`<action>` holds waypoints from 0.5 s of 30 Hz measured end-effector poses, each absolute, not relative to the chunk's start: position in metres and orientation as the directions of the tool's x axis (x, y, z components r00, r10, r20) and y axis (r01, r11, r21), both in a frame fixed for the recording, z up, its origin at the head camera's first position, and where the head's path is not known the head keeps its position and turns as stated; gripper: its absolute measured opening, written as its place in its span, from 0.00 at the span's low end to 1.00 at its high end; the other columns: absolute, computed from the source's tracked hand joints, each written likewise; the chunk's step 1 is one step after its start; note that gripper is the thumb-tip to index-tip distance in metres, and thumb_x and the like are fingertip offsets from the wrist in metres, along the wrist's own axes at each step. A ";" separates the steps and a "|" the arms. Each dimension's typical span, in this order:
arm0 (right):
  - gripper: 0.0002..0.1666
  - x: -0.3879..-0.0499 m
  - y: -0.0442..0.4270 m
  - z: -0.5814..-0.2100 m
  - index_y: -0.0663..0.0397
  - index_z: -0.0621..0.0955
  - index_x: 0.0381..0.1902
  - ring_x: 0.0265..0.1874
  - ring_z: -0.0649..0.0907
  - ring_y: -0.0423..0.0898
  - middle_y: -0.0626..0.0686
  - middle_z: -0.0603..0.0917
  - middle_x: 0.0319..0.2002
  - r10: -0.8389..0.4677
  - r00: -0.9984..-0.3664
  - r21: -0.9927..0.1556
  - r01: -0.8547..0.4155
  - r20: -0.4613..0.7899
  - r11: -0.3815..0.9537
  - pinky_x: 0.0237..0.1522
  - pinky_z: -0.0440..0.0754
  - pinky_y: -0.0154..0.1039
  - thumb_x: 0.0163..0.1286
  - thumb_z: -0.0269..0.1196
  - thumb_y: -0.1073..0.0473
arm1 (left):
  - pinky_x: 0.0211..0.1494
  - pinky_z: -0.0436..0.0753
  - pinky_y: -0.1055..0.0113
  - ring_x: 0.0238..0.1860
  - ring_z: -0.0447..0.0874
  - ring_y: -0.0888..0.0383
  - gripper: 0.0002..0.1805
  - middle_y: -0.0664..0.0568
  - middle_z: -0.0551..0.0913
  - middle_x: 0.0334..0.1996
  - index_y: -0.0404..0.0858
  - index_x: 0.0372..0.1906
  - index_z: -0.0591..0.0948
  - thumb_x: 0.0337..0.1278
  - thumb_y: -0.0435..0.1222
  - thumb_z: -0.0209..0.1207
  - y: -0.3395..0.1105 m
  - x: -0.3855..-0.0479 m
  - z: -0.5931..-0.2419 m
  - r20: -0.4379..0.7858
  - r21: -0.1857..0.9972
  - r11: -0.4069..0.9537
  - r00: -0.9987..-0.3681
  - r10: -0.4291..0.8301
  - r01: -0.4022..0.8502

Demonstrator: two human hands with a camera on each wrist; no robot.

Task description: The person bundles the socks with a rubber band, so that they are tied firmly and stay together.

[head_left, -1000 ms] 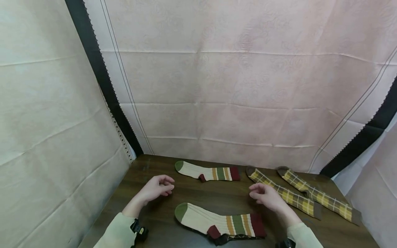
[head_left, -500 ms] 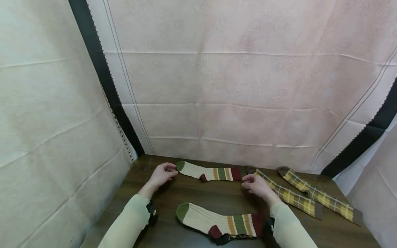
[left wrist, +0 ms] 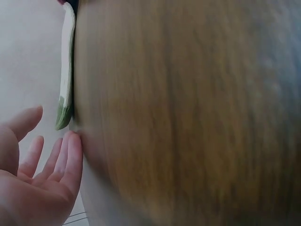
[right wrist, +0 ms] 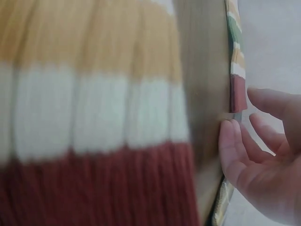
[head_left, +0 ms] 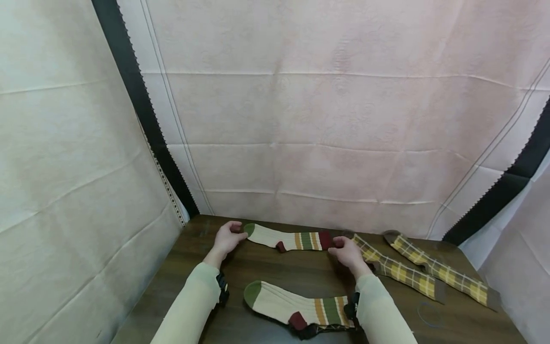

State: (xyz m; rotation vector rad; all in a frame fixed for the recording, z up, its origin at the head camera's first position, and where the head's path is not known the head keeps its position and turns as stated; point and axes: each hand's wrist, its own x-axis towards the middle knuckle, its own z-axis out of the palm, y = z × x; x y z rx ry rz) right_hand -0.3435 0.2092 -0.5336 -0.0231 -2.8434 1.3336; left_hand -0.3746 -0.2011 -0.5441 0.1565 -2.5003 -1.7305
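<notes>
A cream sock (head_left: 270,237) with a green toe, striped leg and dark red cuff lies flat at the far side of the table. Beside its toe is my left hand (head_left: 227,239), thumb and fingers spread apart. In the left wrist view, a small gap shows between the left fingertips (left wrist: 74,136) and the green toe. My right hand (head_left: 347,252) is at the cuff, its thumb apart from the fingers. The right wrist view shows the right fingertips (right wrist: 227,126) just short of the red cuff (right wrist: 238,92). Both hands hold nothing.
Nearer the front, a matching cream sock (head_left: 283,304) lies over something dark, partly hidden by the right wrist. Two yellow plaid socks, a left one (head_left: 399,271) and a right one (head_left: 447,274), lie on the right. Pale cloth (head_left: 343,143) hangs behind the wooden table (head_left: 258,270).
Both hands have moved forward to the far cream sock, the left going slightly right and the right going left. They now stand at its two ends. The socks have stayed in place.
</notes>
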 end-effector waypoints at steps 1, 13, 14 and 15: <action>0.28 -0.344 0.209 -0.535 0.73 0.78 0.65 0.60 0.81 0.69 0.72 0.82 0.60 0.018 -1.000 -0.777 0.014 -0.003 0.629 0.62 0.78 0.63 0.73 0.69 0.62 | 0.49 0.86 0.60 0.53 0.83 0.42 0.27 0.35 0.82 0.58 0.30 0.66 0.79 0.64 0.30 0.71 -0.200 -0.374 -0.544 0.017 0.937 0.349 -0.991 -0.134 -0.031; 0.29 -0.342 0.212 -0.543 0.74 0.73 0.71 0.67 0.76 0.70 0.73 0.77 0.67 0.010 -0.998 -0.865 0.062 -0.066 0.497 0.66 0.76 0.64 0.79 0.62 0.64 | 0.57 0.85 0.54 0.60 0.81 0.39 0.30 0.32 0.81 0.62 0.27 0.71 0.75 0.66 0.27 0.68 -0.192 -0.370 -0.543 -0.005 0.939 0.343 -0.995 -0.095 -0.037; 0.29 -0.342 0.212 -0.544 0.74 0.73 0.72 0.67 0.76 0.71 0.73 0.77 0.67 0.003 -0.998 -0.869 0.062 -0.069 0.490 0.66 0.76 0.64 0.79 0.62 0.64 | 0.58 0.84 0.53 0.60 0.81 0.38 0.30 0.32 0.81 0.62 0.27 0.71 0.75 0.66 0.27 0.69 -0.191 -0.371 -0.543 -0.008 0.938 0.343 -0.995 -0.098 -0.041; 0.29 -0.344 0.213 -0.546 0.73 0.73 0.72 0.67 0.76 0.70 0.73 0.77 0.68 0.003 -0.997 -0.876 0.067 -0.074 0.478 0.66 0.76 0.63 0.79 0.62 0.64 | 0.58 0.84 0.52 0.61 0.81 0.38 0.30 0.31 0.81 0.62 0.27 0.71 0.75 0.66 0.28 0.68 -0.191 -0.371 -0.544 -0.011 0.938 0.343 -0.995 -0.098 -0.044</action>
